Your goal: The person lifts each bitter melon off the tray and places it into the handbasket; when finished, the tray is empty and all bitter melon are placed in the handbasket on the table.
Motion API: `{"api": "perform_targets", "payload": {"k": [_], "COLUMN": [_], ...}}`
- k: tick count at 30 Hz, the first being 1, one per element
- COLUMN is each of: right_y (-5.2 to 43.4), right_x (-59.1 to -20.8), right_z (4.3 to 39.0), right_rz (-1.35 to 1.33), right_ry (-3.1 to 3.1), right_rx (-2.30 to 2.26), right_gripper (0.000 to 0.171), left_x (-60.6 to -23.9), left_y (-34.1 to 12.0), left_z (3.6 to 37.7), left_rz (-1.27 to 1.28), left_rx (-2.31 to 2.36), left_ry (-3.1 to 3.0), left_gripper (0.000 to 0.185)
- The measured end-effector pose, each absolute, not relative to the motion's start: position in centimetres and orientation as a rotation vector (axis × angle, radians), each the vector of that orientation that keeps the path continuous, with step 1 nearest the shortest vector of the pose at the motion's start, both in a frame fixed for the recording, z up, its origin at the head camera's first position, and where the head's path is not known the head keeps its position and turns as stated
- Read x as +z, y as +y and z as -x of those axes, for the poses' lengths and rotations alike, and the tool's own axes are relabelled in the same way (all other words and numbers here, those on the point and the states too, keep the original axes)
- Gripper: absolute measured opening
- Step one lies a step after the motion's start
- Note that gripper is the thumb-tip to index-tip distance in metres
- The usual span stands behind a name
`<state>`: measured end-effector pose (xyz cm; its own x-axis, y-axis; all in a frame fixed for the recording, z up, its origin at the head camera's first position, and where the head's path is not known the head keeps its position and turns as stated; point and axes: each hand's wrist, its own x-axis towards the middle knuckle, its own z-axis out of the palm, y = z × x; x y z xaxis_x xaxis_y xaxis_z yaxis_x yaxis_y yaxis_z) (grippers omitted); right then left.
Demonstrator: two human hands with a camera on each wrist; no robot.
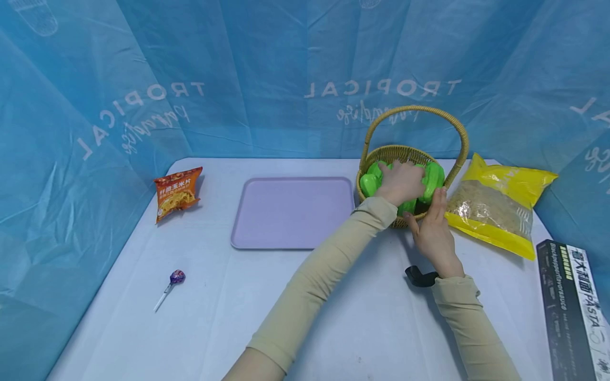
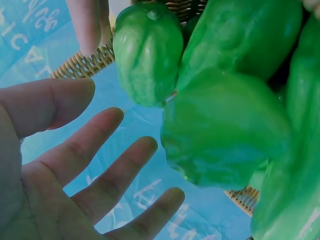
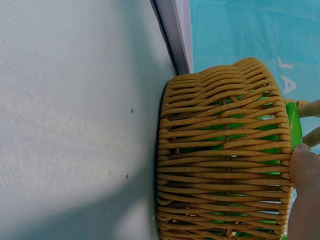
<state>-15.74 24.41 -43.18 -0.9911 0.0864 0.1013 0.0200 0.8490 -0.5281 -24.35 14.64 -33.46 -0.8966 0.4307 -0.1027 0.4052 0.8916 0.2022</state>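
Lilac tray point(image 1: 292, 211) mid-table; snack packet point(image 1: 177, 193), lollipop point(image 1: 176, 277) left; yellow bag point(image 1: 500, 209), pasta box point(image 1: 574, 312) right.

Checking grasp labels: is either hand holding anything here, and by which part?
Left hand lies on the green peppers in the basket, fingers spread in the wrist view; no grip shows. Right hand rests against the basket's outer wall, steadying it, not clasping.

Object count on the table.
One basket point(image 1: 412, 156), one tray point(image 1: 292, 211), one lollipop point(image 1: 176, 277), one snack packet point(image 1: 177, 193), one yellow bag point(image 1: 500, 203), one pasta box point(image 1: 574, 312).
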Motion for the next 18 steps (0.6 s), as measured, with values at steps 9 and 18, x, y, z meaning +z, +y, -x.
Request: {"api": "perform_targets", "payload": {"k": [9,18], "right_y": [24.5,24.6], "right_x": [-43.1,-42.5], "right_z": [15.7,15.5], "right_rz": [0.097,0.054], "right_ry": [-2.926,-2.930], "right_rx": [0.818,0.804], "right_gripper": [0.091,0.092], "left_x": [-33.2,-32.4], "left_y": [13.6,12.0], "left_z": [24.6,24.8], "left_rz": [-0.650,-0.661], "left_rx": [0.283,0.267], "left_ry": [2.949,2.970], "left_gripper": [0.036,0.041]}}
